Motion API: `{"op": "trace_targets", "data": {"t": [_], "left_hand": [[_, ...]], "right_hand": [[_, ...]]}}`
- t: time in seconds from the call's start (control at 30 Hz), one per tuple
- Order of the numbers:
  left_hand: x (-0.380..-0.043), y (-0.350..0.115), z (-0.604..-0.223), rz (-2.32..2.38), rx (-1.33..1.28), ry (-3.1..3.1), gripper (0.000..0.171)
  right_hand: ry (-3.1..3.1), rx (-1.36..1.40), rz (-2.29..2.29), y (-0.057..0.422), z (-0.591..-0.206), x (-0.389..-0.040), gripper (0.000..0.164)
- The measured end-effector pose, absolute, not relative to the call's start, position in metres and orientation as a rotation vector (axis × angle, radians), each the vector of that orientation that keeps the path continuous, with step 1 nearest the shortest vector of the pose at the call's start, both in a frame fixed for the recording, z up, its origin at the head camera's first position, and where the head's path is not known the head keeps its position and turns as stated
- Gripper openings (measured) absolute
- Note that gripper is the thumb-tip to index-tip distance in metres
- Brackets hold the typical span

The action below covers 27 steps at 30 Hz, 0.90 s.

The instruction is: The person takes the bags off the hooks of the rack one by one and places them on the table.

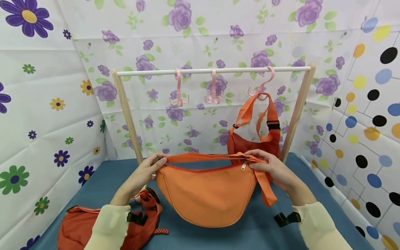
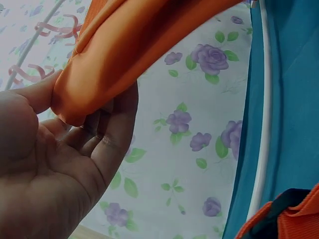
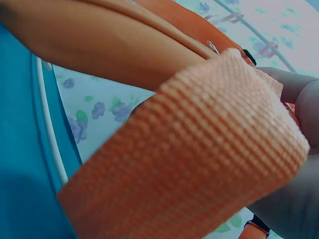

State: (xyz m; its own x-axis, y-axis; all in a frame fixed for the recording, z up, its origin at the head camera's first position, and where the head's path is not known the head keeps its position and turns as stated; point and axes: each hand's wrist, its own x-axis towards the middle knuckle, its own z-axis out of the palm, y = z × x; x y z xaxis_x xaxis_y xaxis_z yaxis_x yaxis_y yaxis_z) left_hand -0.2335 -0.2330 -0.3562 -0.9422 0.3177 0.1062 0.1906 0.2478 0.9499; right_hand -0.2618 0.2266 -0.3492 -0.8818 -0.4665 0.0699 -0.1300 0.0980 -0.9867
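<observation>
Clearly, head view: left hand (image 1: pixel 147 173) and right hand (image 1: pixel 273 168) pinch upper corners of the orange bag (image 1: pixel 206 194) before the rack (image 1: pixel 127 118), seemingly to keep it level | left wrist: thumb and fingers wrap one end | right wrist: dangling strap (image 3: pixel 194 149) hides most fingers from me

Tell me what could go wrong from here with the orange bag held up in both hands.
The loose strap end hanging by the right hand might snag as the orange bag moves. The hanging red bag, on a pink hook behind that hand, could get knocked if the orange bag goes that way. In the head view the left sleeve overlaps the lying red bag, so it may brush or shift it.
</observation>
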Motion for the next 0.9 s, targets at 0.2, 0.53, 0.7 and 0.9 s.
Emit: {"op": "trace_targets", "data": {"t": [0.2,0.53,0.7,0.9], "left_hand": [[-0.234,-0.228,-0.366,1.806,0.498,2.358,0.043],[-0.234,-0.223,-0.376,1.784,0.525,2.329,0.043],[-0.235,-0.221,-0.383,1.777,0.519,2.262,0.044],[-0.232,-0.225,-0.389,1.763,0.539,2.25,0.045]], "right_hand": [[2.075,-0.601,-1.859,0.234,-0.358,-0.258,0.042],[2.031,-0.58,-1.857,0.245,-0.374,-0.254,0.039],[1.979,-0.598,-1.863,0.248,-0.381,-0.253,0.038],[1.882,-0.634,-1.879,0.246,-0.389,-0.254,0.036]]}}
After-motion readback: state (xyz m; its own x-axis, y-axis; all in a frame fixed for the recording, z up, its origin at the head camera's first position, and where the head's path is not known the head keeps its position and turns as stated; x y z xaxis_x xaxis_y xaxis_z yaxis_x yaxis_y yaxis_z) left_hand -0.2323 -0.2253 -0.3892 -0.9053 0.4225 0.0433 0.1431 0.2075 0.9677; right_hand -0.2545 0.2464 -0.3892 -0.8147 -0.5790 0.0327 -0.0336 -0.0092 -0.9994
